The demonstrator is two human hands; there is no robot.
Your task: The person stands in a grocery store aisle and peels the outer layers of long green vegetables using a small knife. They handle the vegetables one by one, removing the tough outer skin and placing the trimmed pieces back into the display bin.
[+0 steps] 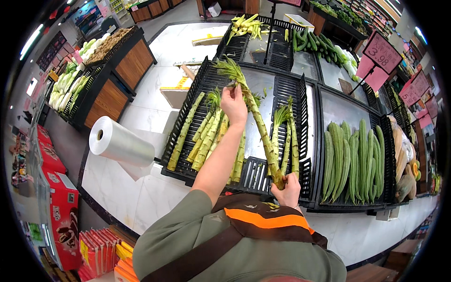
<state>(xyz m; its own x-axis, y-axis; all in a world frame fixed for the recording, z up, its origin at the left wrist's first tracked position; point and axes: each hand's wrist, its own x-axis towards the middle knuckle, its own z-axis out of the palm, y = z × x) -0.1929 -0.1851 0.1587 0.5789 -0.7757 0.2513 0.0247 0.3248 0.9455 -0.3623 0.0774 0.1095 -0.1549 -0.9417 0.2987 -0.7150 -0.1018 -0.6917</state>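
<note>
A long celtuce stalk point(261, 123), pale green and ringed with leaf scars, slants across the black crate with its leafy top at the far end. My right hand point(287, 190) is closed around its thick base near the crate's front edge. At the upper end my left hand point(234, 105) pinches at the stalk just below the leaves; my fingers partly hide what they grip. Several other celtuce stalks point(205, 141) lie in the crate to the left of it. More trimmed celtuce stalks point(294, 141) lie on the right, next to the held one.
Left of the crate lies a roll of clear plastic bags point(124, 143). Ridged luffas point(352, 162) fill part of the right crate. Cucumbers point(319, 44) and pale yellow-green vegetables point(246, 27) sit farther back. A pink price sign point(381, 52) stands on a pole.
</note>
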